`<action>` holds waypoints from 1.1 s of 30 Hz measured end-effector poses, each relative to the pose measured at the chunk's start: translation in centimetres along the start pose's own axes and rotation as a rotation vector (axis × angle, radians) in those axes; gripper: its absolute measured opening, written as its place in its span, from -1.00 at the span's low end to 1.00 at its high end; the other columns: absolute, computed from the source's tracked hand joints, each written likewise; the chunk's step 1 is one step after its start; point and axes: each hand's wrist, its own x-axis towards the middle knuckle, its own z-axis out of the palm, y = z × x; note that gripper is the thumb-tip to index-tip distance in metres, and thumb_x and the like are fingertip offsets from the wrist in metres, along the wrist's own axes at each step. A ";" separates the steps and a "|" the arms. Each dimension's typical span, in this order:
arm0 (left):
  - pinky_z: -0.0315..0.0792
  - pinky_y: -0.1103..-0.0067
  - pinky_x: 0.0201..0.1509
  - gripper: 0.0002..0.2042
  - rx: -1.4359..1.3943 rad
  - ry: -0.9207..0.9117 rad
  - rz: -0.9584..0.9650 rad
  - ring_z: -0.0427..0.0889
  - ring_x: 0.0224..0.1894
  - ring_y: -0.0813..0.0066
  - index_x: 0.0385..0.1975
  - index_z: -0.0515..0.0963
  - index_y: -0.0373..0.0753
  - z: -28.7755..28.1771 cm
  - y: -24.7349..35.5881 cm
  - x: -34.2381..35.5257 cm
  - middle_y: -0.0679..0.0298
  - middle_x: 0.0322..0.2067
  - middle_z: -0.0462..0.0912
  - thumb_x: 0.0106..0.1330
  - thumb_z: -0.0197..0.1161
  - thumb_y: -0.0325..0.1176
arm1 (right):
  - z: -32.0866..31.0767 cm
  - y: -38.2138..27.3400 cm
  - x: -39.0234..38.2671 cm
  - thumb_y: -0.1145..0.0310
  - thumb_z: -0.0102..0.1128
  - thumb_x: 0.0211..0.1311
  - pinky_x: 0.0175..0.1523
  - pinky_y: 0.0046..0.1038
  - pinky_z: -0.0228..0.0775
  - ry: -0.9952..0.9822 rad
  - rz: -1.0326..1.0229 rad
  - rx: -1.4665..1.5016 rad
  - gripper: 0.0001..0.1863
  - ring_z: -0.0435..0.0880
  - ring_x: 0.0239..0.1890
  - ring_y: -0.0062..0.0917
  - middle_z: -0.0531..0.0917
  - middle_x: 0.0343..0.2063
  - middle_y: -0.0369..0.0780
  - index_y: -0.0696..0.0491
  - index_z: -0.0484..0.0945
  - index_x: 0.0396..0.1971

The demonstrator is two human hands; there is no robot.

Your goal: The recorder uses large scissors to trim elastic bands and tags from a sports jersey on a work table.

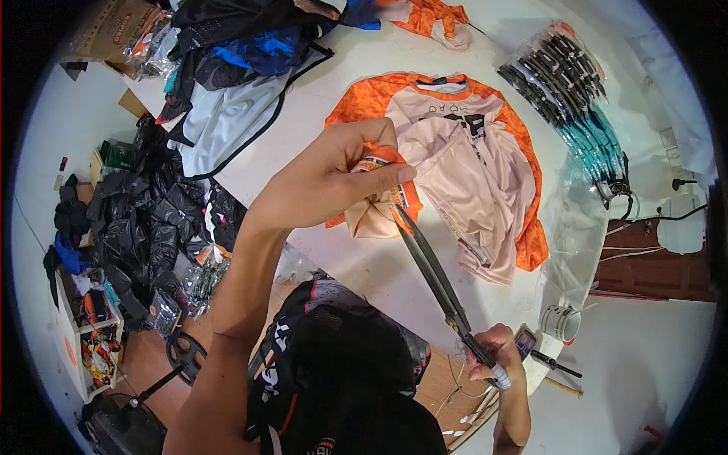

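An orange and pale pink long-sleeved shirt (pixel 497 182) lies spread on the white table, its lower part folded up over the front. My left hand (pixel 341 174) pinches a bunched piece of its orange and pale fabric, raised above the table. Long dark scissors (pixel 436 277) are in my right hand (pixel 494 353), fingers wrapped round the handles, one of which has a pale wrapping. Their blades point up and left, nearly together, with the tips touching or just beside the fabric below my left thumb. The exact contact at the tips cannot be made out.
Dark, blue and white garments (pixel 235 83) pile at the table's far left. Packaged black and teal items (pixel 565 98) lie at the far right. A cup (pixel 561 322) and a phone (pixel 525 341) sit near the right edge. Black plastic bags (pixel 152 205) heap beyond the left side.
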 end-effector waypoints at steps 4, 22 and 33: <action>0.19 0.78 -0.55 -0.72 0.016 -0.010 0.036 0.25 -0.61 0.83 -0.61 0.21 -0.19 -0.1 -0.5 0.0 0.50 -0.66 0.30 0.23 0.19 -0.46 | 0.2 0.1 -0.1 0.12 0.61 -0.49 -0.67 -0.70 0.09 0.007 0.031 0.013 -0.50 0.37 -0.78 -0.73 0.46 -0.82 -0.34 0.16 0.47 -0.75; 0.13 0.77 -0.54 -0.74 0.080 -0.006 0.041 0.21 -0.57 0.84 -0.60 0.24 -0.21 -0.2 -0.4 -0.2 0.54 -0.64 0.28 0.22 0.20 -0.46 | 0.1 0.0 0.2 0.02 0.57 -0.48 -0.71 -0.66 -0.06 -0.005 0.026 -0.091 -0.48 0.30 -0.83 -0.74 0.41 -0.86 -0.38 0.12 0.45 -0.82; 0.03 0.76 -0.55 -0.80 -0.085 0.160 -0.058 0.13 -0.59 0.86 -0.58 0.32 -0.20 1.2 -0.1 -0.7 0.58 -0.65 0.23 0.20 0.21 -0.46 | 0.2 2.0 -0.6 0.15 0.58 -0.44 -0.68 -0.62 0.16 0.109 -0.175 0.407 -0.52 0.37 -0.81 -0.65 0.47 -0.80 -0.30 0.18 0.45 -0.80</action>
